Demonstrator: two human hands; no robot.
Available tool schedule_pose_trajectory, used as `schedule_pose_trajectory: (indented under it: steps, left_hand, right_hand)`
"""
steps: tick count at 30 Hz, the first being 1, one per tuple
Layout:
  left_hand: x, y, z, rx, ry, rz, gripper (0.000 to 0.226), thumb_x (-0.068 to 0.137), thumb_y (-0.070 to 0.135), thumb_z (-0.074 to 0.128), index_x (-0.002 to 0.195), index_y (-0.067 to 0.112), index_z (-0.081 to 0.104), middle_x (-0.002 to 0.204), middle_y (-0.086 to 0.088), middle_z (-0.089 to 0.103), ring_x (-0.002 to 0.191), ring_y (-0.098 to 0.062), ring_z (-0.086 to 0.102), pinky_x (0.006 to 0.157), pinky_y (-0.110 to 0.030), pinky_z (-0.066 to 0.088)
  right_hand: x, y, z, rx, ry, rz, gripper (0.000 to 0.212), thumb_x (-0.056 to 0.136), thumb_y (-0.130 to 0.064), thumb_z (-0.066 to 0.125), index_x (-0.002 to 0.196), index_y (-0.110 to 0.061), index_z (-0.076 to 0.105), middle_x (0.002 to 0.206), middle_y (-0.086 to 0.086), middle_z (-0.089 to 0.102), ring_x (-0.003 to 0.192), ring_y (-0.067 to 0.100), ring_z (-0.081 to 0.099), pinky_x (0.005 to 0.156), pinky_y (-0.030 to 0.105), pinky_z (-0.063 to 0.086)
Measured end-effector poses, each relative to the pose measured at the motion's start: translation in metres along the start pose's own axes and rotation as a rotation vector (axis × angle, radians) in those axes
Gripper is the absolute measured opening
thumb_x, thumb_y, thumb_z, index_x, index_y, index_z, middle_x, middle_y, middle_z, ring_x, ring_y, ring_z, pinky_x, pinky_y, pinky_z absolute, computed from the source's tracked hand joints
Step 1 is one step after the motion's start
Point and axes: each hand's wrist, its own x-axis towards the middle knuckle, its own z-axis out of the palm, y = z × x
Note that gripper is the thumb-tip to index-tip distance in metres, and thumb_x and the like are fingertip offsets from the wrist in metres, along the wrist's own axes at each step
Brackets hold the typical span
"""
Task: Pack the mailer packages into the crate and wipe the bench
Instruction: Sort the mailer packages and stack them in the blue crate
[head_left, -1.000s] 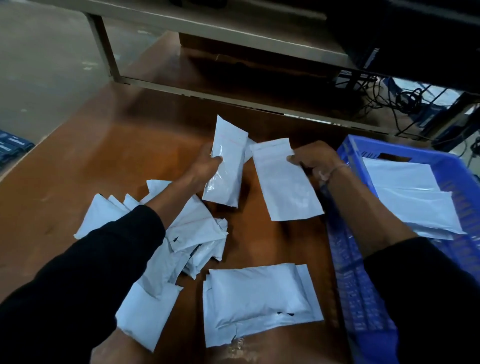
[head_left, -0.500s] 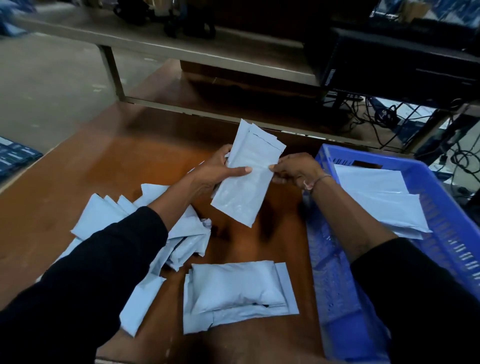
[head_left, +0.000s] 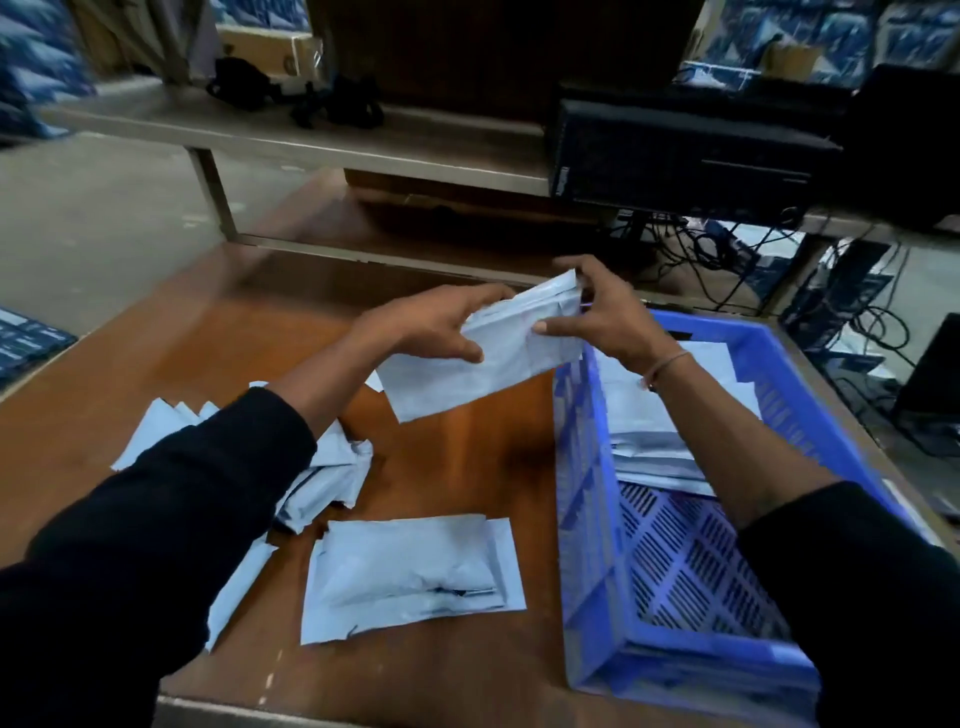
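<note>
- White plastic mailers (head_left: 483, 358), a small stack, now held between both hands above the desk (head_left: 218, 343), gathered together and carried rightward compared with a second ago, when each hand had its own piece.
- Left hand (head_left: 431, 327) grip clenched on the stack's left half, thumb on top; right hand (head_left: 602, 322) grip pinches the right end, which overlaps the blue crate (head_left: 587, 467) near wall.
- Meaning, as I judge: this batch is about to drop in; packing partway done.
- Crate already holds mailers at its far end.
- Loose pile (head_left: 332, 467) and a padded pack (head_left: 410, 571) lie on the desk, below the grip; wiping not started.
</note>
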Motion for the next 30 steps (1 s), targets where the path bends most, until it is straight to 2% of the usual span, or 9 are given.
schedule_pose_trajectory:
  steps: [2, 4, 10, 15, 19, 21, 24, 27, 30]
  left_hand:
    - [0.006, 0.020, -0.002, 0.033, -0.006, 0.029, 0.078, 0.086, 0.037, 0.076, 0.151, 0.042, 0.033, 0.141, 0.011, 0.052, 0.116, -0.017, 0.055, 0.094, -0.042, 0.053]
    - [0.014, 0.039, -0.004, 0.025, 0.006, 0.071, 0.071, 0.088, 0.039, 0.076, 0.148, 0.042, 0.037, 0.136, 0.014, 0.052, 0.112, -0.013, 0.055, 0.090, -0.037, 0.052]
    - [0.049, 0.105, 0.009, 0.002, 0.060, 0.171, 0.042, 0.083, 0.048, 0.080, 0.114, 0.027, 0.063, 0.110, 0.011, 0.061, 0.094, -0.006, 0.059, 0.070, -0.025, 0.045]
    - [0.073, 0.169, 0.039, 0.022, 0.033, 0.290, 0.044, 0.080, 0.051, 0.082, 0.108, 0.023, 0.064, 0.106, 0.008, 0.064, 0.093, -0.012, 0.060, 0.068, -0.026, 0.045]
    - [0.085, 0.210, 0.072, 0.087, -0.024, 0.371, 0.048, 0.080, 0.052, 0.081, 0.107, 0.018, 0.060, 0.105, 0.007, 0.061, 0.093, -0.016, 0.057, 0.070, -0.034, 0.042]
    - [0.088, 0.220, 0.094, 0.192, -0.043, 0.377, 0.050, 0.080, 0.052, 0.080, 0.109, 0.019, 0.057, 0.105, 0.005, 0.059, 0.094, -0.018, 0.053, 0.071, -0.034, 0.038]
    - [0.086, 0.222, 0.131, 0.322, -0.086, 0.361, 0.054, 0.082, 0.050, 0.078, 0.120, 0.019, 0.056, 0.116, -0.002, 0.064, 0.102, -0.025, 0.057, 0.072, -0.036, 0.039]
    - [0.082, 0.216, 0.168, 0.387, -0.132, 0.388, 0.046, 0.086, 0.043, 0.074, 0.119, 0.018, 0.054, 0.114, -0.007, 0.065, 0.102, -0.030, 0.061, 0.069, -0.036, 0.040]
    - [0.085, 0.212, 0.188, 0.406, -0.207, 0.359, 0.043, 0.086, 0.039, 0.075, 0.117, 0.018, 0.054, 0.108, -0.004, 0.063, 0.096, -0.028, 0.061, 0.068, -0.037, 0.042]
  right_hand:
    - [-0.008, 0.008, -0.022, 0.085, 0.000, 0.000, 0.063, 0.069, -0.021, 0.092, 0.123, -0.012, 0.060, 0.106, -0.003, 0.064, 0.085, -0.006, 0.060, 0.079, 0.023, 0.052]
    - [-0.019, 0.018, -0.046, 0.147, 0.022, 0.022, 0.054, 0.070, -0.019, 0.091, 0.115, -0.011, 0.062, 0.101, -0.005, 0.066, 0.085, 0.000, 0.061, 0.075, 0.021, 0.053]
    - [-0.062, 0.048, -0.125, 0.199, 0.008, 0.112, 0.055, 0.071, -0.016, 0.087, 0.118, -0.006, 0.059, 0.104, 0.004, 0.066, 0.094, 0.014, 0.064, 0.085, 0.034, 0.058]
    - [-0.107, 0.056, -0.200, -0.100, -0.167, 0.117, 0.034, 0.072, -0.026, 0.088, 0.101, -0.020, 0.070, 0.105, 0.008, 0.071, 0.094, 0.020, 0.068, 0.086, 0.042, 0.056]
    - [-0.133, 0.057, -0.233, -0.396, -0.326, 0.169, 0.030, 0.072, -0.026, 0.088, 0.095, -0.019, 0.071, 0.099, 0.003, 0.071, 0.090, 0.018, 0.066, 0.082, 0.035, 0.053]
    - [-0.141, 0.068, -0.225, -0.637, -0.410, 0.159, 0.033, 0.070, -0.036, 0.089, 0.091, -0.021, 0.069, 0.091, -0.001, 0.069, 0.082, 0.017, 0.062, 0.074, 0.028, 0.048]
    - [-0.152, 0.099, -0.193, -0.891, -0.489, 0.093, 0.042, 0.064, -0.053, 0.084, 0.085, -0.023, 0.063, 0.079, -0.005, 0.065, 0.076, 0.020, 0.059, 0.071, 0.038, 0.049]
    - [-0.164, 0.120, -0.164, -0.964, -0.503, 0.058, 0.032, 0.065, -0.036, 0.082, 0.084, -0.018, 0.063, 0.082, 0.002, 0.067, 0.080, 0.027, 0.061, 0.067, 0.037, 0.049]
    - [-0.171, 0.136, -0.146, -1.014, -0.528, 0.077, 0.034, 0.063, -0.035, 0.084, 0.086, -0.020, 0.065, 0.088, 0.005, 0.068, 0.085, 0.029, 0.062, 0.069, 0.036, 0.051]
